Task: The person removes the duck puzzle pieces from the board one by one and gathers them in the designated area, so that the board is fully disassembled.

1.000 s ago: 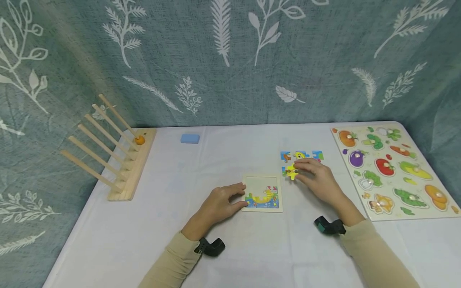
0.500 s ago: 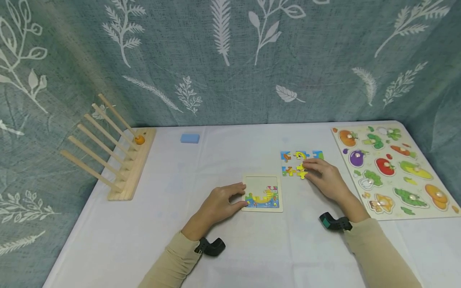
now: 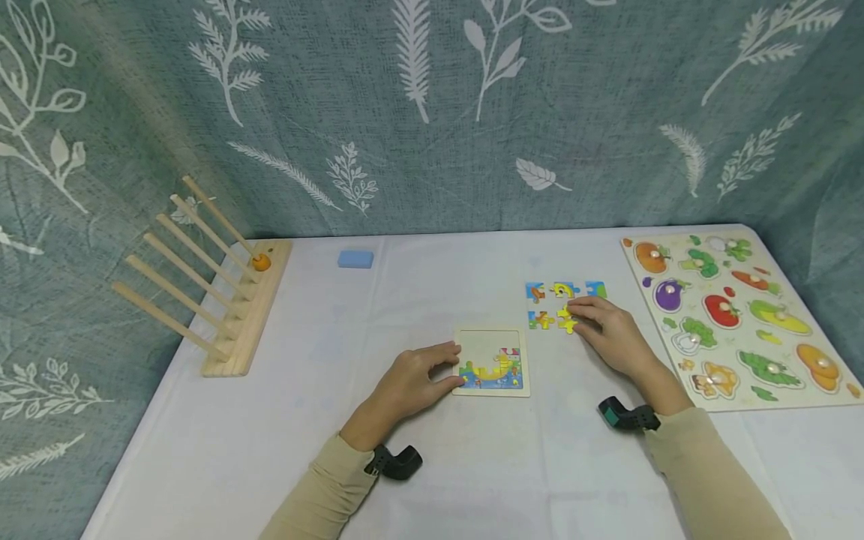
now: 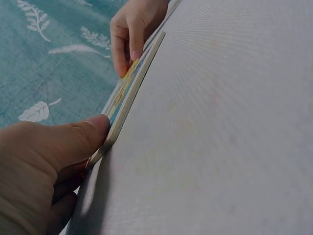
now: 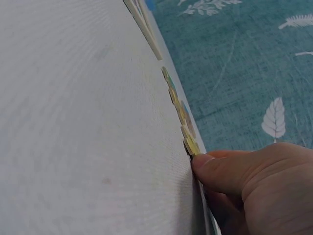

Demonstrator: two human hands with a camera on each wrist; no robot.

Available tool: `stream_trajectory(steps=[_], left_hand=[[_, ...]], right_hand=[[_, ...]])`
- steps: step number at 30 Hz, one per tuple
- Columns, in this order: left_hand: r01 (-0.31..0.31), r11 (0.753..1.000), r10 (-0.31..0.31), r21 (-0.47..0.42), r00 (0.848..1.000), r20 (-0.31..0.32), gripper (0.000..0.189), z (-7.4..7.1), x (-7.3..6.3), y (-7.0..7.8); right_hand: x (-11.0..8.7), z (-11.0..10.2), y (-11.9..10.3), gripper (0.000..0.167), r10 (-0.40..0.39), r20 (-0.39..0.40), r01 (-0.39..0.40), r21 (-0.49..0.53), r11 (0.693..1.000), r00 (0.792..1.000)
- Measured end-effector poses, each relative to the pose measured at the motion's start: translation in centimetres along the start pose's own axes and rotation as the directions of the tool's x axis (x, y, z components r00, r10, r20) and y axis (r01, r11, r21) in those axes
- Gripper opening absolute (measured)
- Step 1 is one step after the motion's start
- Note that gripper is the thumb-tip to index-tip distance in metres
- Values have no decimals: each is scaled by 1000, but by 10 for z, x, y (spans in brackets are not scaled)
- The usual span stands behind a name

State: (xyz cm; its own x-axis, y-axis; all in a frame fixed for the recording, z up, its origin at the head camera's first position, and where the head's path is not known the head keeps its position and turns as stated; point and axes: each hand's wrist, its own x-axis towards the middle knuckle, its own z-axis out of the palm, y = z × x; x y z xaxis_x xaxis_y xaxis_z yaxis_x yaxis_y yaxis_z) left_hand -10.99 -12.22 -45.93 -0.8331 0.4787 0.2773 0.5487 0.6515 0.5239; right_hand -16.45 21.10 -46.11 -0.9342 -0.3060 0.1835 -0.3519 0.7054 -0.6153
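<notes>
In the head view my left hand (image 3: 408,380) grips the left side of a small square puzzle tray (image 3: 493,395), thumb at the lower left corner. The lower part of the tray holds fitted jigsaw pieces (image 3: 496,375) in yellow and blue; its upper part shows bare board. To the right, my right hand (image 3: 610,334) pinches a yellow jigsaw piece (image 3: 565,322) at its right edge, close over the cloth. Beside that piece lies an orange and blue piece (image 3: 540,320), and behind are several more loose pieces (image 3: 562,290). My fingers partly cover this group.
A vegetable peg puzzle board (image 3: 749,322) lies at the right. On the left stands a wooden rack (image 3: 246,330) with several tall slanting pegs and an orange bead (image 3: 262,262). A blue block (image 3: 355,259) lies near the back edge. A patterned curtain (image 3: 432,150) hangs behind.
My right hand has moved a little to the right with the yellow jigsaw piece, uncovering the orange and blue piece. The left hand and the tray have stayed still.
</notes>
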Motion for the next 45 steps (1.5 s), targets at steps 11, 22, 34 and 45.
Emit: stream_trajectory(steps=[11, 22, 34, 45], left_hand=[[-6, 1000, 6, -2, 1000, -5, 31, 1, 0, -1], [-5, 1000, 5, 11, 1000, -5, 32, 1, 0, -1], [-75, 995, 77, 63, 997, -27, 29, 0, -1, 0], [-226, 974, 226, 21, 974, 18, 27, 0, -1, -2]], right_hand=[[0, 0, -1, 32, -5, -29, 6, 17, 1000, 1000], [0, -1, -22, 43, -18, 12, 16, 119, 993, 1000], [-5, 20, -55, 46, -104, 166, 70, 195, 978, 981], [-7, 36, -64, 43, -199, 218, 156, 201, 967, 955]])
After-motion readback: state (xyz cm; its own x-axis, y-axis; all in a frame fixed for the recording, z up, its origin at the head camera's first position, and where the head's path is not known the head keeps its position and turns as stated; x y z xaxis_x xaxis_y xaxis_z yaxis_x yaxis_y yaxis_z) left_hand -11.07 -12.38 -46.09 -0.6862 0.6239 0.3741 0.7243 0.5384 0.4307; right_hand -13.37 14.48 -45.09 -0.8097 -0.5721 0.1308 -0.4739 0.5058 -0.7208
